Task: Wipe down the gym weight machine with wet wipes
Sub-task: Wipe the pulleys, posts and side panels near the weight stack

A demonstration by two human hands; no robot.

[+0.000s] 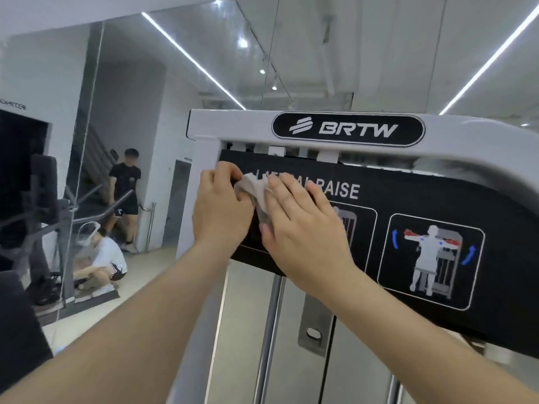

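A white weight machine frame [239, 121] with a BRTW badge carries a black instruction panel [408, 199] reading LATERAL RAISE. A crumpled white wet wipe [255, 188] lies against the panel's upper left part. My left hand [221, 211] pinches the wipe's left edge with curled fingers. My right hand [300, 225] lies flat over the wipe's right side, fingers straight, pressing it onto the panel. Most of the wipe is hidden under my right hand.
Steel guide rods [271, 330] run down below the panel. A mirror wall at left reflects another grey machine [49, 228], a standing person [125, 193] and a crouching person [108, 263]. Stairs rise behind them.
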